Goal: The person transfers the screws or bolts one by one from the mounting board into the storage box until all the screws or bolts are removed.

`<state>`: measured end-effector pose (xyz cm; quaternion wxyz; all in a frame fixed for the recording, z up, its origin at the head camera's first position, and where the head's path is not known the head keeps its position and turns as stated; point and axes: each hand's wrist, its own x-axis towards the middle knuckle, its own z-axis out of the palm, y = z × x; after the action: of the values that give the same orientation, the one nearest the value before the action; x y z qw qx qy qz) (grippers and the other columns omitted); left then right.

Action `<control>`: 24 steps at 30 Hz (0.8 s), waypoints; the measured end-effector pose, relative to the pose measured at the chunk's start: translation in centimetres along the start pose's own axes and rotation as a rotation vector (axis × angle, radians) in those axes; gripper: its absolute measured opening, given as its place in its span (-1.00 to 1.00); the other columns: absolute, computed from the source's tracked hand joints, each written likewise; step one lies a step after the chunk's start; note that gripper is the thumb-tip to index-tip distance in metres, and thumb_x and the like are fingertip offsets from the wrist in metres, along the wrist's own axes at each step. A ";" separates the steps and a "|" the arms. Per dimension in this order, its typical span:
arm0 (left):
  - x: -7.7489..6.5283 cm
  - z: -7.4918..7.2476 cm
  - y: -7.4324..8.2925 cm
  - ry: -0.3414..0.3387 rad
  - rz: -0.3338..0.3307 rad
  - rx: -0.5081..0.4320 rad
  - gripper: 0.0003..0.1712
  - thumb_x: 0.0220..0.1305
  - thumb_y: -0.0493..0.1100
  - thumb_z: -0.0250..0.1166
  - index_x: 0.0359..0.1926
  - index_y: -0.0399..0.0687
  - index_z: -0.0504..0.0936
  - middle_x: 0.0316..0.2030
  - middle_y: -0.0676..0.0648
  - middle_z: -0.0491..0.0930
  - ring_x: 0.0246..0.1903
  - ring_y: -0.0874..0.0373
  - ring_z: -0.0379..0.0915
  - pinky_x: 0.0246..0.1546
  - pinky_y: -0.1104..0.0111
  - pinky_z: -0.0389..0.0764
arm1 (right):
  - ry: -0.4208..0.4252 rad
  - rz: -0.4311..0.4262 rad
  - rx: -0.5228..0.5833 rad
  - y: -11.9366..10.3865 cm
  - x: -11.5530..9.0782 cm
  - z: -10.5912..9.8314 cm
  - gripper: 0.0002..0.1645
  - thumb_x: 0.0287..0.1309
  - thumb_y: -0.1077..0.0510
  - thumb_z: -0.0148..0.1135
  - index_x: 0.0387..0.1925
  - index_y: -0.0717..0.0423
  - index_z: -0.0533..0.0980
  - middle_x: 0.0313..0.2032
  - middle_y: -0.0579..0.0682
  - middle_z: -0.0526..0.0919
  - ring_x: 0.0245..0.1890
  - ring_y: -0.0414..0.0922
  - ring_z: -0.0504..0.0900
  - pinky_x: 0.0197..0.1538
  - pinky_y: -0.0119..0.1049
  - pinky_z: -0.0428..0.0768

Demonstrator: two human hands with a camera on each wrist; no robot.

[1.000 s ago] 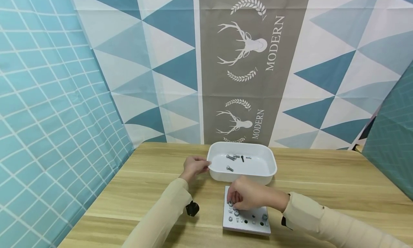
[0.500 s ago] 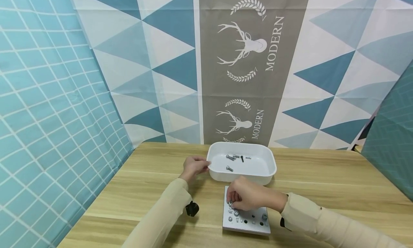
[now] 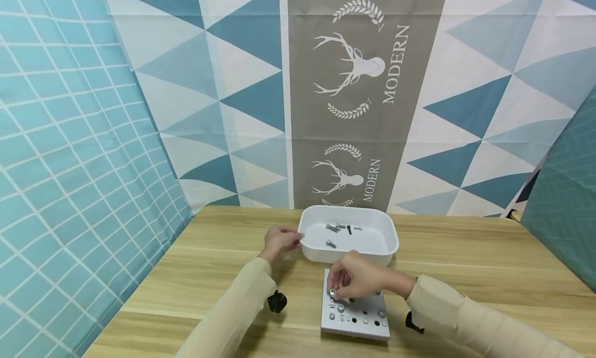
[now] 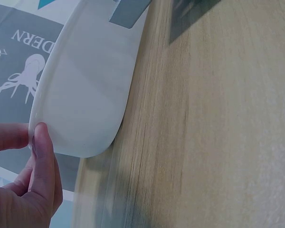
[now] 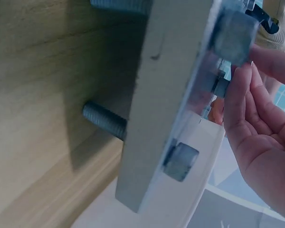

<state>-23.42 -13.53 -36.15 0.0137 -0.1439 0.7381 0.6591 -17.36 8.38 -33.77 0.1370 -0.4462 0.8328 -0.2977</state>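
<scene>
My left hand (image 3: pixel 281 239) pinches the left end of a white plastic tray (image 3: pixel 393 252) between thumb and fingers; the left wrist view shows the fingertips gripping its rim. In front of the tray lies a silver metal plate (image 3: pixel 349 329) with holes and several bolts in it. Over the plate's left part, my right hand (image 3: pixel 355 276) pinches a socket-head bolt (image 3: pixel 332 293) that stands in the plate. In the right wrist view, threaded shanks (image 5: pixel 104 119) stick out below the plate, and a bolt head (image 5: pixel 181 162) sits close to its end.
Several loose bolts (image 3: pixel 332 227) lie inside the tray, one bolt (image 3: pixel 331 243) apart near its front wall and a black one (image 3: pixel 349 229) at the middle. A patterned cloth (image 3: pixel 251 115) hangs behind the wooden table (image 3: pixel 209 234).
My right wrist has turned slightly and the fingers have shifted round the bolt, uncovering more of the plate's right part. The left hand and the tray stay put.
</scene>
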 end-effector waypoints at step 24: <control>-0.2 0.0 0.1 0.005 0.014 0.004 -0.74 0.09 -0.35 0.37 -0.18 -0.41 0.63 -0.33 -0.18 0.61 -0.50 0.19 0.61 -0.34 0.43 0.75 | -0.057 0.019 0.241 1.3 -0.2 -0.6 -0.84 -0.01 0.28 0.37 -0.32 0.22 0.62 -0.42 0.02 0.69 -0.47 -0.41 0.57 -0.34 -0.55 0.67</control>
<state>-23.23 -13.48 -35.99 0.0075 -0.1405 0.7402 0.6575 -18.44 9.31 -34.12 0.2163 -0.4267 0.7909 -0.3816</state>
